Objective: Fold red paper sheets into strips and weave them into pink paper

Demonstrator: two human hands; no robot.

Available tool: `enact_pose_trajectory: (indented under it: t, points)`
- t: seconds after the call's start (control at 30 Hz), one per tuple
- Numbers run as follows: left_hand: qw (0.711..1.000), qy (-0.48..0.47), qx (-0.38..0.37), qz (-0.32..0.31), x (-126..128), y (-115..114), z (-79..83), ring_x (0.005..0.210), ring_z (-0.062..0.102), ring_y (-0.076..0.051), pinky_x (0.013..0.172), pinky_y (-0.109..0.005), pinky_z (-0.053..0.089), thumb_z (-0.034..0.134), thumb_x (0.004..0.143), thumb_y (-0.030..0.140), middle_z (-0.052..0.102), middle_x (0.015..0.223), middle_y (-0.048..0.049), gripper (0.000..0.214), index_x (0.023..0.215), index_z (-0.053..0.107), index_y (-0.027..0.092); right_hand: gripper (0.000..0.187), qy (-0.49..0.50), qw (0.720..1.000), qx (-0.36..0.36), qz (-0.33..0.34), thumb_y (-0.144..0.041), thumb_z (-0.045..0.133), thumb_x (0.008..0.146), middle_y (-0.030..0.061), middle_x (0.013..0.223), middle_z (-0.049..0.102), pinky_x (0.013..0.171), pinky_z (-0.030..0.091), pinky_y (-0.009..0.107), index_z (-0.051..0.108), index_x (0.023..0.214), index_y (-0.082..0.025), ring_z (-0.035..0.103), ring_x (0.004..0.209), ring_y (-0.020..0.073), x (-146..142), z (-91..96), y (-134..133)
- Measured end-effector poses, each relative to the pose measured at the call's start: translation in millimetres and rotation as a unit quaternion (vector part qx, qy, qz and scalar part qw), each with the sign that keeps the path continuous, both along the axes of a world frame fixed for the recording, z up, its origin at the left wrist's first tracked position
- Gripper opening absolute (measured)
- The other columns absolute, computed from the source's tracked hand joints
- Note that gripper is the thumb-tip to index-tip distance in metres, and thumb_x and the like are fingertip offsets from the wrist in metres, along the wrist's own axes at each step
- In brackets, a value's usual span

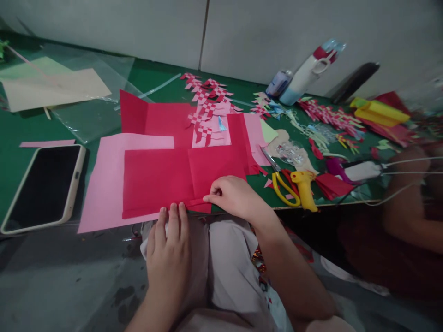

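Observation:
A creased red paper sheet [155,177] lies in front of me, overlapping a larger pink paper sheet [98,184]. Along its near edge runs a narrow red paper strip [196,202], with the thumb and fingertips of my right hand [233,194] closed on its right end. My left hand [171,244] rests its outstretched fingertips at the near edge of the sheets, just left of the strip. Yellow-handled scissors [284,188] and a yellow glue gun [306,190] lie to the right of my right hand.
On the green table [104,122], a phone [43,184] lies at the left. Several woven paper fish [207,108] sit behind the sheets. A bottle [308,74] and a can [278,83] stand at the back. Another person's arm [404,198] is at the right.

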State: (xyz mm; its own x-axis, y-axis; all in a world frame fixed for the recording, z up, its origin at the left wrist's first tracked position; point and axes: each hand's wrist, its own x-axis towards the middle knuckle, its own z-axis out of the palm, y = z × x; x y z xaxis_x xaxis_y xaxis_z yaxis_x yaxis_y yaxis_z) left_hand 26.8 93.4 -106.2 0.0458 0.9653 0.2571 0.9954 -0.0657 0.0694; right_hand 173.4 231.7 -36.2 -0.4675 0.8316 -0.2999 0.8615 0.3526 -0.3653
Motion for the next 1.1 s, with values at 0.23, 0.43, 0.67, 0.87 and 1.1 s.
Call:
enact_pose_trajectory:
  t: [0.23,0.43,0.67,0.87,1.1]
  points:
    - [1.0,-0.013,-0.007,0.013,3,-1,-1.0,0.131,0.042,-0.038,0.098,-0.048,0.041,0.044,0.09,0.012,0.049,0.141,-0.0208,0.075,0.153,0.003,0.014,0.028,-0.018,1.0,0.025,0.002,-0.038,0.064,0.084,0.0027,0.071,0.068,0.06,0.031,0.025,0.066,0.065,-0.018,0.057,0.069,0.0136,0,-5.3,1]
    - [1.0,-0.009,0.004,0.025,5,-2,-3.0,0.132,0.043,-0.037,0.096,-0.047,0.041,0.043,0.091,0.012,0.051,0.139,-0.0206,0.075,0.153,0.002,0.015,0.029,-0.039,0.998,0.047,0.017,-0.04,0.063,0.085,0.0038,0.073,0.069,0.064,0.033,0.027,0.067,0.068,-0.017,0.058,0.07,0.0159,-1,-8.6,0]
    - [1.0,0.015,0.009,0.014,5,0,0.5,0.127,0.046,-0.039,0.094,-0.048,0.044,0.045,0.09,0.012,0.052,0.136,-0.0234,0.073,0.153,0.008,0.016,0.028,-0.061,0.997,0.048,0.026,-0.041,0.062,0.086,0.0058,0.078,0.07,0.066,0.035,0.028,0.068,0.072,-0.018,0.061,0.076,0.018,-2,-9.0,0]
    - [0.999,0.034,0.002,0.029,8,2,0.4,0.129,0.045,-0.037,0.09,-0.047,0.05,0.046,0.088,0.008,0.05,0.137,-0.018,0.071,0.15,0.022,0.036,0.026,-0.064,0.997,0.029,0.02,-0.039,0.062,0.085,0.0071,0.082,0.071,0.068,0.038,0.027,0.069,0.074,-0.018,0.063,0.081,0.0199,-4,-5.3,1]
    - [0.999,0.031,-0.017,0.017,11,4,9.1,0.13,0.043,-0.04,0.092,-0.054,0.046,0.047,0.087,0.007,0.05,0.136,-0.0191,0.062,0.143,0.041,0.034,0.026,-0.055,0.998,0.004,0.001,-0.041,0.064,0.082,0.0056,0.075,0.072,0.06,0.036,0.026,0.069,0.069,-0.019,0.063,0.075,0.0187,-4,-2.2,4]
